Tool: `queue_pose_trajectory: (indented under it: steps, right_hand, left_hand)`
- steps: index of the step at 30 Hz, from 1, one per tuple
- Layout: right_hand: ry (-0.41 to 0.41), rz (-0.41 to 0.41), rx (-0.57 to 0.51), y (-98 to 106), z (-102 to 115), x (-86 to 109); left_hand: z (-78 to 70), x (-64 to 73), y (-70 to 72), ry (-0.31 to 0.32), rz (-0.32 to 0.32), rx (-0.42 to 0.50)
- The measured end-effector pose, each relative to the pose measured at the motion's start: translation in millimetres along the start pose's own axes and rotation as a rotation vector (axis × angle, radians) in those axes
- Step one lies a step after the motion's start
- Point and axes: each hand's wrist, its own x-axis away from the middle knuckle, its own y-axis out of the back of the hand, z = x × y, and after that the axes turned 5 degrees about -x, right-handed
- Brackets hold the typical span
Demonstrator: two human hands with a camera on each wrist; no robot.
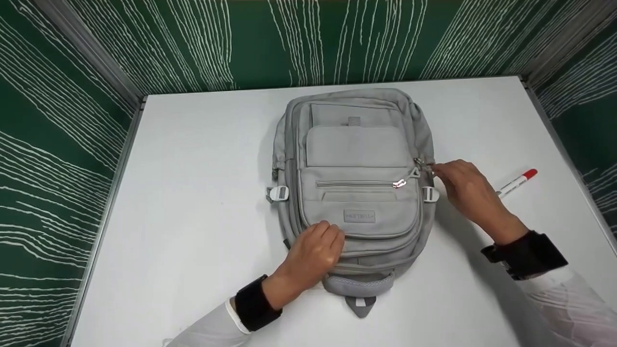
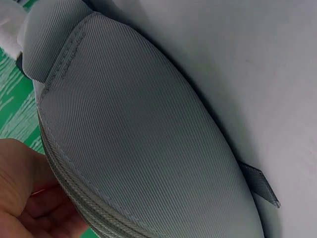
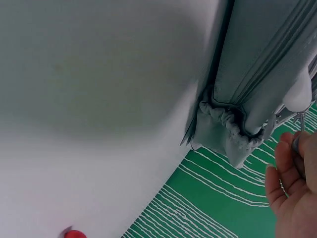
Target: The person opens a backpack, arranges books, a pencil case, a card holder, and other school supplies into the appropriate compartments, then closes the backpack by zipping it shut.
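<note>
A grey backpack (image 1: 359,154) lies on its back on a white table, its top handle (image 1: 359,285) toward me. My left hand (image 1: 312,253) has its fingers curled at the lower left of the front panel. In the left wrist view that hand (image 2: 34,198) is beside the zipper seam (image 2: 94,213), its fingertips partly hidden behind the bag. At the bag's right side, my right hand (image 1: 470,190) pinches a zipper pull. The right wrist view shows the right hand (image 3: 297,178) with thumb and index finger around a small metal zipper pull (image 3: 297,144), beside the gathered side pocket (image 3: 223,129).
A white marker with a red cap (image 1: 518,182) lies on the table (image 1: 202,193) to the right of my right hand. White side buckles (image 1: 279,193) sit on both sides of the backpack. Green panels (image 1: 260,48) with white lines stand around the table.
</note>
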Motion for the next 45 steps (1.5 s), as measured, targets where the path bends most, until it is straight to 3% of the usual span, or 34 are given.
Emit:
queue_pose_trajectory:
  steps: [12, 32, 45]
  right_hand:
    - [-0.023, -0.089, -0.010, -3, 43, 29.9]
    - [-0.036, -0.101, -0.022, 5, 98, 52.4]
    - [0.050, -0.148, -0.037, 0, 130, 58.8]
  left_hand:
    - [0.4, -1.3, -0.6, 0.028, -0.053, 0.003]
    - [-2.5, 0.9, -2.3, 0.069, -0.085, -0.003]
    - [-6.7, 0.4, -2.0, 0.103, -0.073, 0.013]
